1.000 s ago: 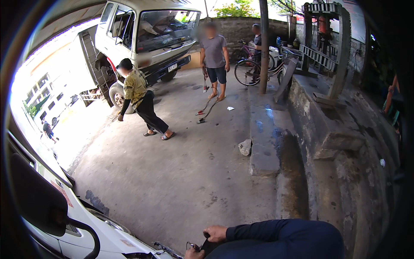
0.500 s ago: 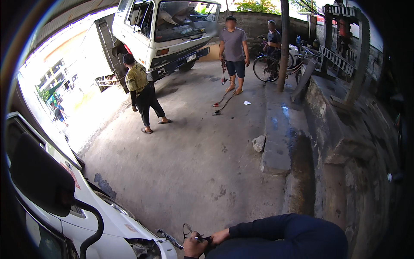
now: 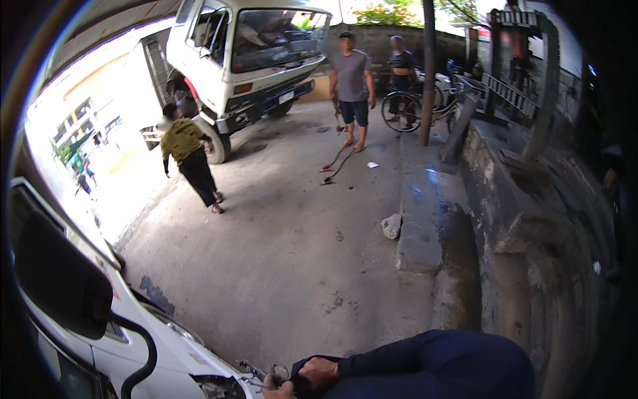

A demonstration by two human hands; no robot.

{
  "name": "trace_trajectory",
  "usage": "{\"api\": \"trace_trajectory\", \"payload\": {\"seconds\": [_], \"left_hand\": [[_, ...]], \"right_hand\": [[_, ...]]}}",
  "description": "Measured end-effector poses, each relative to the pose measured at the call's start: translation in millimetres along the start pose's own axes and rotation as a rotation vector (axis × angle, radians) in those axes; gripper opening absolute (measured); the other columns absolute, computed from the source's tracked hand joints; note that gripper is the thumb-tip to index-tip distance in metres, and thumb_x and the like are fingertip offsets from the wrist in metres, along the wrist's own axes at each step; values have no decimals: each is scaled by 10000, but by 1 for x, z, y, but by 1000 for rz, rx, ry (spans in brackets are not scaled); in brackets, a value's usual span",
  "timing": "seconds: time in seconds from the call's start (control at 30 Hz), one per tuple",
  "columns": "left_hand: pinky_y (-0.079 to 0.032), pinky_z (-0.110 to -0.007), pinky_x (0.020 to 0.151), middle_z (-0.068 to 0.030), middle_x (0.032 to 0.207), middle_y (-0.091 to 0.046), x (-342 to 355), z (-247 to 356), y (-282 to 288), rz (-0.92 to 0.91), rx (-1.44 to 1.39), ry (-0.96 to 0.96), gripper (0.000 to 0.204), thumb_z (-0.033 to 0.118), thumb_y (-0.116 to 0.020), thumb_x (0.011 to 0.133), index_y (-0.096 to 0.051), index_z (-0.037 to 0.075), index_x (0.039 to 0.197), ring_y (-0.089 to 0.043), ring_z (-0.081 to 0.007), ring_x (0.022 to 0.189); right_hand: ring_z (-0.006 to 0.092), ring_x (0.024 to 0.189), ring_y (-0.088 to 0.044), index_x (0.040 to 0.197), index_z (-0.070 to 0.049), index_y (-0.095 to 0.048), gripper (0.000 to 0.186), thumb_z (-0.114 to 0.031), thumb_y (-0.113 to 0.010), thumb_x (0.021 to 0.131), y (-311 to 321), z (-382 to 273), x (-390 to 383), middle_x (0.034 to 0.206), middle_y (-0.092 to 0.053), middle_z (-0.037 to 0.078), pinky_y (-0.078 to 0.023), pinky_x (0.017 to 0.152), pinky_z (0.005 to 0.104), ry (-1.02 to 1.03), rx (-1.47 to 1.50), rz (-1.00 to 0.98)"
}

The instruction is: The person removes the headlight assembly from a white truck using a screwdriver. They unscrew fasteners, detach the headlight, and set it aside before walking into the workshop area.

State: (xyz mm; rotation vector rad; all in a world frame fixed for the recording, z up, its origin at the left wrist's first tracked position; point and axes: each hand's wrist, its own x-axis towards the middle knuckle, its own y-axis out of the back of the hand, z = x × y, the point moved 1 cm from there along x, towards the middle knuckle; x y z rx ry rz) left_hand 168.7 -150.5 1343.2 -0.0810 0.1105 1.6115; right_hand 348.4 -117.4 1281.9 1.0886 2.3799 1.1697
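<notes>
At the lower edge my left hand (image 3: 279,390) is closed on a thin-rimmed object with round loops, which looks like a pair of eyeglasses (image 3: 280,372). Close beside it, my right hand (image 3: 319,372) has its fingers curled into dark cloth (image 3: 302,386), apparently part of my dark navy clothing. My right arm (image 3: 392,356), in a long dark sleeve, reaches in from the right. Just past my left hand lies the front of a white vehicle (image 3: 179,359), with an uncovered opening at its headlight corner. Part of my left hand is cut off by the frame edge.
A white truck (image 3: 266,73) with its cab tilted stands at the back. A person in yellow (image 3: 183,141) walks near it; a person in grey (image 3: 352,76) holds clamp-ended cables (image 3: 335,169) trailing on the concrete. A stone (image 3: 392,226), a raised kerb (image 3: 420,253) and bicycles (image 3: 402,110) lie rightward.
My hands have shifted; the left is lower and the right now grips bunched cloth beside the eyeglasses. The person in yellow has turned and stepped left. The view has swung slightly.
</notes>
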Motion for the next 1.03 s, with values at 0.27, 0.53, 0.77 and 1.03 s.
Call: {"api": "trace_trajectory", "payload": {"seconds": [0.27, 0.53, 0.77, 1.03], "left_hand": [[-458, -311, 702, -30, 812, -549, 28, -6, -19, -61, 127, 20, 123, 20, -640, 831, -567, 5, 929, -494, -146, 769], [-502, -363, 689, -101, 781, -630, 13, -28, -52, -265, 528, -2, 176, 89, -687, 833, -602, 1, 958, -588, -209, 733], [-485, -304, 563, -78, 783, -641, 13, -43, -22, -314, 312, 90, 285, 267, -663, 1022, -669, -15, 1059, -577, -148, 611], [-467, -254, 520, -45, 827, -639, -13, -43, -45, -290, 135, 195, 505, 337, -655, 1025, -592, -13, 1383, -573, -109, 649]], "right_hand": [[422, 831, -664, 1024, 66, -660, 314, -138, -644, 786, -46, 55, -23, 920, -679, 293, -521, 738, 505, -139, 218, -291], [233, 680, -639, 743, 9, -672, 166, -70, -600, 870, -54, 106, -73, 705, -663, 157, -469, 612, 397, 24, 29, 230], [162, 682, -598, 776, -18, -670, 136, -92, -684, 889, -42, 117, -82, 722, -626, 83, -464, 621, 359, -162, 1017, 186], [235, 781, -607, 895, -5, -681, 303, -290, -615, 972, -19, 80, -80, 803, -661, 126, -477, 732, 410, -327, 648, -331]]}}
